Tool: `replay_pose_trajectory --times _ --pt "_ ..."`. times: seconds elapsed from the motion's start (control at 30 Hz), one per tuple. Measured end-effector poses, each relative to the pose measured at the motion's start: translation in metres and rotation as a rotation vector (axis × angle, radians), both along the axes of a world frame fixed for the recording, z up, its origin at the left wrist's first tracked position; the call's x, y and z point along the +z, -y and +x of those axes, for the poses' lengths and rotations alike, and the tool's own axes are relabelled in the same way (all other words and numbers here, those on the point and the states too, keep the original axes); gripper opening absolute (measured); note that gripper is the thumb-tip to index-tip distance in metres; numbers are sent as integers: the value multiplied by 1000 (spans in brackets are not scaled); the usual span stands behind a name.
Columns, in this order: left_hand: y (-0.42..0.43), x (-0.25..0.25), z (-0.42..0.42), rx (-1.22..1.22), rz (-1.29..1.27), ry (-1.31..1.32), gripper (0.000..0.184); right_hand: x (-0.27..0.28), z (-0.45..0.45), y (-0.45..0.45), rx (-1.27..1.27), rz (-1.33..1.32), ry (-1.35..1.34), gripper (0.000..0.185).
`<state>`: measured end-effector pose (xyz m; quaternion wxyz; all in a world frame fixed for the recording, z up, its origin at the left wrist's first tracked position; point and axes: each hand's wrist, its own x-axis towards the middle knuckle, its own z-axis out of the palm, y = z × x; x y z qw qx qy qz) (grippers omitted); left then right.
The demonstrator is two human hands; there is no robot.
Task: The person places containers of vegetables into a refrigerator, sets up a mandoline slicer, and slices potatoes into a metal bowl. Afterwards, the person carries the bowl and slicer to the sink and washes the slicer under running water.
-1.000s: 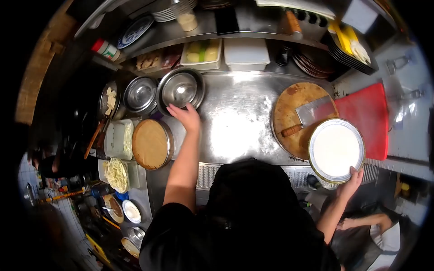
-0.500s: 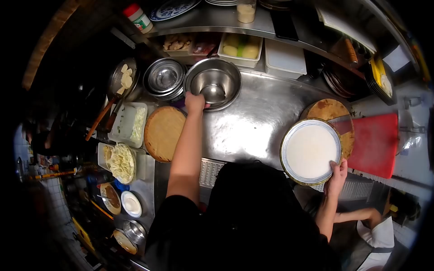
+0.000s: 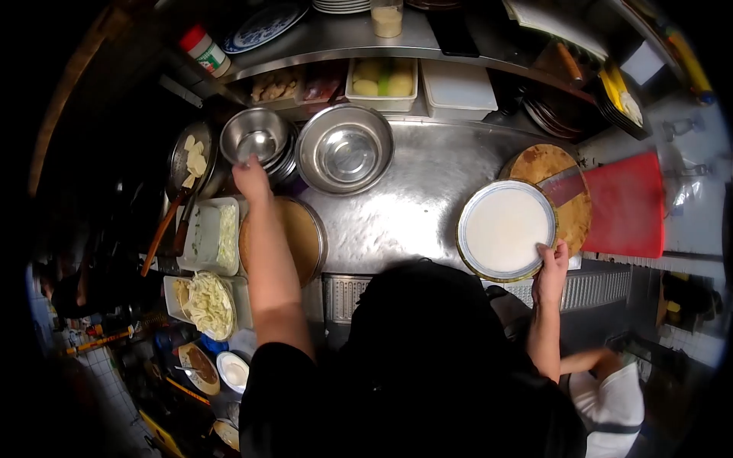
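Observation:
My left hand (image 3: 252, 179) grips the near rim of a small steel bowl (image 3: 254, 131), which sits tilted over a stack of similar bowls (image 3: 284, 164). Just right of it stands a larger steel bowl (image 3: 345, 150) on the steel counter (image 3: 397, 221). Below my left forearm lies a round tan board (image 3: 305, 240), partly covered by the arm. On the right, my right hand (image 3: 551, 267) holds a round blue-rimmed dish (image 3: 507, 230) with a white surface by its lower right edge. The dish overlaps a round wooden chopping board (image 3: 569, 217) with a cleaver (image 3: 563, 185) on it.
A red board (image 3: 630, 206) lies at the right. Tubs of shredded cabbage (image 3: 208, 305) and pale strips (image 3: 227, 233) stand at the left, beside a pan (image 3: 179, 164). Food bins (image 3: 382, 84) sit under the shelf (image 3: 343, 47). Another person's white garment (image 3: 611, 401) shows at lower right.
My left hand has let go of the larger bowl and moved left to the small bowl, now lifted and tilted on its stack. The dish in my right hand has moved left from over the chopping board.

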<state>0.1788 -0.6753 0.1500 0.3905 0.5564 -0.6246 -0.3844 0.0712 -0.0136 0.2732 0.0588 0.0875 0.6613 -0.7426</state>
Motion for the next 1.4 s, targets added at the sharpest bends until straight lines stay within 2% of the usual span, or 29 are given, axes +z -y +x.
replay_pose_trajectory --times 0.03,0.07,0.1,0.13,0.17,0.2,0.27,0.33,0.43,0.47,0.5,0.6,0.73,0.87,0.9,1.0,1.13,1.23,1.33,1.4 --pt "-47 28 -5 37 -73 68 48 2 2 2 -7 -4 -3 29" --pt "-76 29 -6 -13 -143 46 50 2 4 4 -20 -11 -11 28" --pt "-106 17 -9 -2 -131 -27 56 2 7 4 -34 -15 -18 28" --pt "-129 -5 -9 7 -108 40 64 3 10 3 -48 -18 -25 28" --pt "-157 -16 -11 -18 -25 -11 73 4 12 0 -63 -9 -24 27" --pt "-161 -65 -9 -76 64 -202 75 5 14 -3 -74 1 -24 27" --pt "-197 -61 -17 -29 210 -55 65 8 15 -11 -108 13 -28 27" --pt "-213 -31 -21 -112 716 -410 58 7 9 -23 -159 5 -39 26" --pt "-202 -63 -27 -280 1222 -836 36 14 1 -39 -230 12 -58 24" --pt "-200 -68 -30 -289 1237 -875 33 20 -3 -42 -251 9 -60 24" --pt "-200 -73 -32 -300 1254 -914 30 22 -7 -40 -375 -9 -90 16" --pt "-204 -83 -40 -320 1249 -936 28 4 -23 -94 -428 50 -34 14" --pt "-231 -63 -31 -275 1219 -878 28 -10 -46 -118 -563 29 -52 11" --pt "-260 -48 -5 -296 1253 -757 18 -56 -80 -163 -545 -86 3 11" --pt "-266 -43 2 -313 1261 -749 16 -73 -89 -181 -467 -100 58 13" --pt "-286 -27 20 -325 1232 -679 17 -117 -102 -216 -396 34 175 16" --pt "-304 -46 35 -325 1190 -556 10 -126 -111 -234 -277 467 378 24" --pt "-325 -34 36 -348 1149 -457 11 -123 -118 -243 -156 1341 -3 36" --pt "-337 -24 34 -384 1141 -382 15 -82 -115 -198 -252 1411 -684 43" --pt "-343 -18 30 -415 1151 -354 19 -50 -105 -145 -120 1099 -572 41"
